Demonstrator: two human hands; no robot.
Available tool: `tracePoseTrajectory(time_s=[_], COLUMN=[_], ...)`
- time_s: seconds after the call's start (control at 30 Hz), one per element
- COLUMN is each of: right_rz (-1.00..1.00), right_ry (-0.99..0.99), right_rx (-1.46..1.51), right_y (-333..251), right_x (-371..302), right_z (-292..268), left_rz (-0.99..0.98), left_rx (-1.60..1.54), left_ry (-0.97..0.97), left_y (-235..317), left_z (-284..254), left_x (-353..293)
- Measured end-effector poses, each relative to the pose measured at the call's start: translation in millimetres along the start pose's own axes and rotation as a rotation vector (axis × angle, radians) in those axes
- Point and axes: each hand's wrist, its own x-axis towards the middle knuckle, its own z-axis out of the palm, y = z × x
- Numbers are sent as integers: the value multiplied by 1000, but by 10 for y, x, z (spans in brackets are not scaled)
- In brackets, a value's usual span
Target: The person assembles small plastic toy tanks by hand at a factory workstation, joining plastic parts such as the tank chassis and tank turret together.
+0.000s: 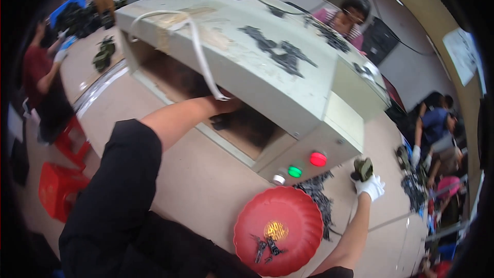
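Note:
My left arm reaches into the long opening of a pale grey machine housing (267, 92). Most of my left hand (232, 104) is lost in its shadow, so its fingers do not show. Dark pieces (221, 122) lie inside by that hand. My right hand (373, 187), in a white glove, is closed around a small olive-green part (363, 169) with a dark end, over the table right of the housing. Red, green and white buttons (295, 171) sit on the housing's end. In front stands a red scalloped bowl (247, 226) holding a few black plastic pieces.
A heap of black pieces (320, 195) lies between bowl and housing. More black pieces (280, 51) rest on top, beside a white cable (198, 46) hanging across the opening. Olive-green parts (104, 54) lie on the table (206, 175) at left. Red stools (59, 190) and other people surround it.

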Motion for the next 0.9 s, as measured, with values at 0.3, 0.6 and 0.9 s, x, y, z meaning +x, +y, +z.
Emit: tracePoseTrajectory(time_s=[0.3, 0.6, 0.9], right_rz=[-752, -1556, -1704], right_ry=[286, 30, 42], right_rx=[879, 639, 388], right_y=[356, -1082, -1768], right_x=[-1426, -2659, -2752], right_z=[-1049, -1731, -1380], left_rz=[203, -763, 287], left_rx=[91, -1769, -345], left_ry=[300, 354, 389], left_y=[-352, -51, 236], left_z=[-76, -991, -1626], left_x=[-19, -788, -1945])
